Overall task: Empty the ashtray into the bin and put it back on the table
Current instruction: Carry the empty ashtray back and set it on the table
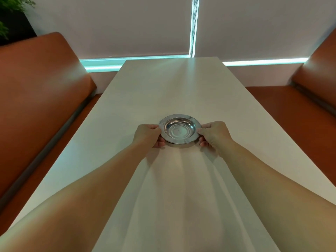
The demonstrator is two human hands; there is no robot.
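A round shiny metal ashtray (180,129) sits in the middle of the long white table (174,84). Its bowl looks bare apart from a couple of tiny specks. My left hand (148,135) grips the left rim, thumb on top and fingers curled under. My right hand (214,136) holds the right rim the same way. Whether the ashtray rests on the table or hovers just above it, I cannot tell. No bin is in view.
Orange-brown padded benches flank the table, one on the left (40,91) and one on the right (312,99). A window with lowered blinds (127,24) closes the far end. A dark planter with green leaves (12,17) stands at the top left.
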